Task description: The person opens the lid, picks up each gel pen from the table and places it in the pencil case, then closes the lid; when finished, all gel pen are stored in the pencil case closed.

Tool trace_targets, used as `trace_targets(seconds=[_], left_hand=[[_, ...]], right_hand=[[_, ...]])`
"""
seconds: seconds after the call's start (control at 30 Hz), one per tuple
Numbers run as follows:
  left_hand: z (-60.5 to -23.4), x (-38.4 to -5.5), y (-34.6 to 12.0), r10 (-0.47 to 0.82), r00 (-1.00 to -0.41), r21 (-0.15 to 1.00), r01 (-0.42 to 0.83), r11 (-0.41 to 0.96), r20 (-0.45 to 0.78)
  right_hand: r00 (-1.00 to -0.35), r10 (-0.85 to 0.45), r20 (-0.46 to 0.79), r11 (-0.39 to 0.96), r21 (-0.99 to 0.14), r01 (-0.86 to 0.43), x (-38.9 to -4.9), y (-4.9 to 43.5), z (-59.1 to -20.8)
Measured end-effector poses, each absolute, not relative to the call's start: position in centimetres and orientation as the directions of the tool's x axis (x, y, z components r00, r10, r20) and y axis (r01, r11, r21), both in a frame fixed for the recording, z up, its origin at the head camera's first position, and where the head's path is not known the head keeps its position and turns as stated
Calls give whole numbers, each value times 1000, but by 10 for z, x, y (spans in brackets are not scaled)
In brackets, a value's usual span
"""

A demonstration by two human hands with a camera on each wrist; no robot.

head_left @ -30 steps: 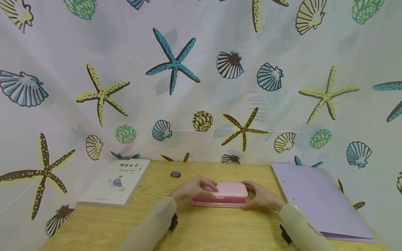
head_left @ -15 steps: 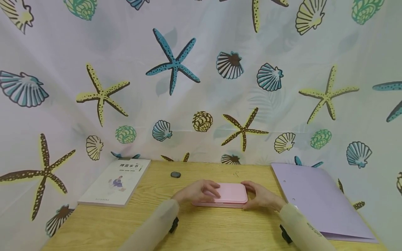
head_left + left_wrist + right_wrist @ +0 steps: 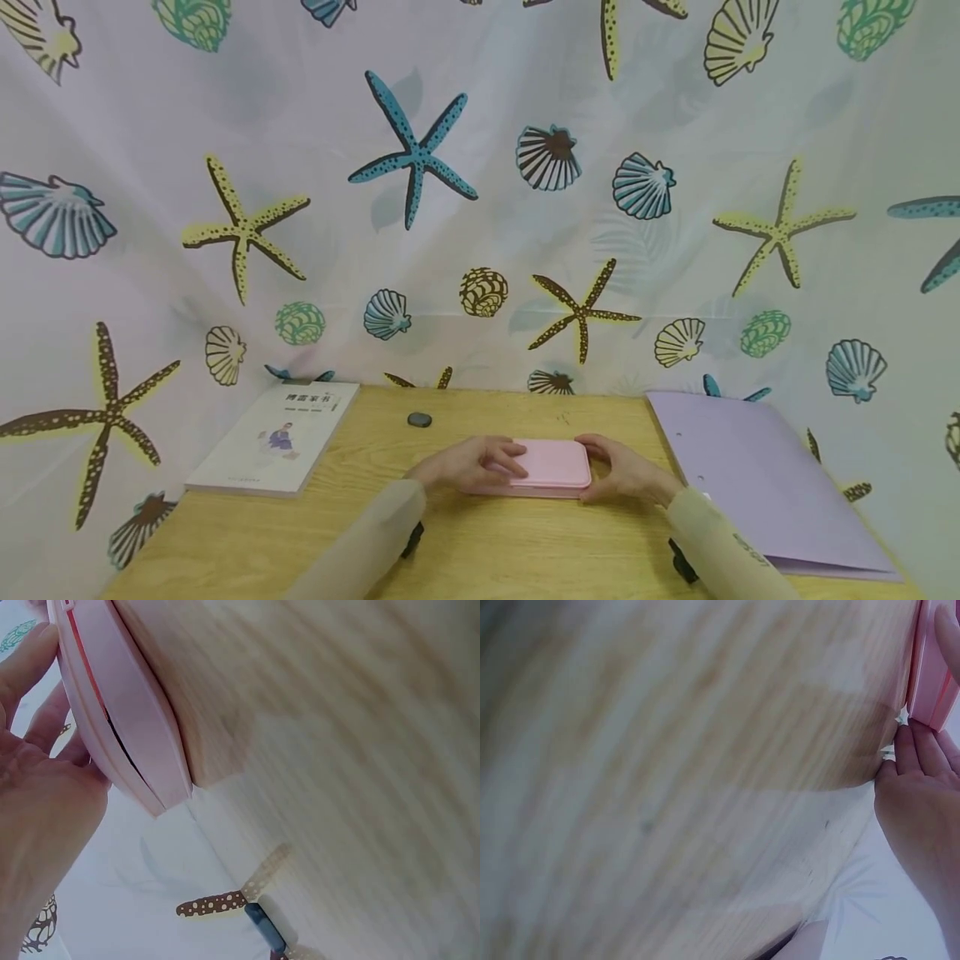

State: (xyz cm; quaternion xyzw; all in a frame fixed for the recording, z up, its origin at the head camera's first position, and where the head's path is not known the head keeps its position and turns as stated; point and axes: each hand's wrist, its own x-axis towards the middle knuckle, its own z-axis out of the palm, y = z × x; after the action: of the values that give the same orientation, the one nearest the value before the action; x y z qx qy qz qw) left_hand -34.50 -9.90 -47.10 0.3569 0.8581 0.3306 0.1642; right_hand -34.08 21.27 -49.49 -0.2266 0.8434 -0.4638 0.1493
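A pink pencil case (image 3: 555,463) lies on the wooden table with its lid lowered. In the left wrist view a thin gap shows between the lid and base of the pencil case (image 3: 135,697). My left hand (image 3: 480,463) rests on the left part of the lid, its fingers spread over the top. Around the right end my right hand (image 3: 624,472) holds the case, thumb at the front corner and fingers at the back. In the right wrist view, fingertips of the right hand (image 3: 922,776) touch the end of the case.
A white book (image 3: 273,437) lies at the left of the table (image 3: 510,550). Behind the left hand is a small dark oval object (image 3: 419,420). A purple folder (image 3: 765,483) lies at the right. A shell-and-starfish curtain (image 3: 480,208) hangs behind the table.
The lid of the pencil case has come down over its open front. My left hand has shifted slightly down with it, while my right hand has stayed at the right end.
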Motion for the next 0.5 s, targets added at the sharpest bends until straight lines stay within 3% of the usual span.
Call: trace_targets(seconds=[0.5], left_hand=[[-469, -344, -101, 732, -678, 650, 527, 548, -67]], right_hand=[[-856, -514, -63, 507, -827, -244, -341, 214, -493]])
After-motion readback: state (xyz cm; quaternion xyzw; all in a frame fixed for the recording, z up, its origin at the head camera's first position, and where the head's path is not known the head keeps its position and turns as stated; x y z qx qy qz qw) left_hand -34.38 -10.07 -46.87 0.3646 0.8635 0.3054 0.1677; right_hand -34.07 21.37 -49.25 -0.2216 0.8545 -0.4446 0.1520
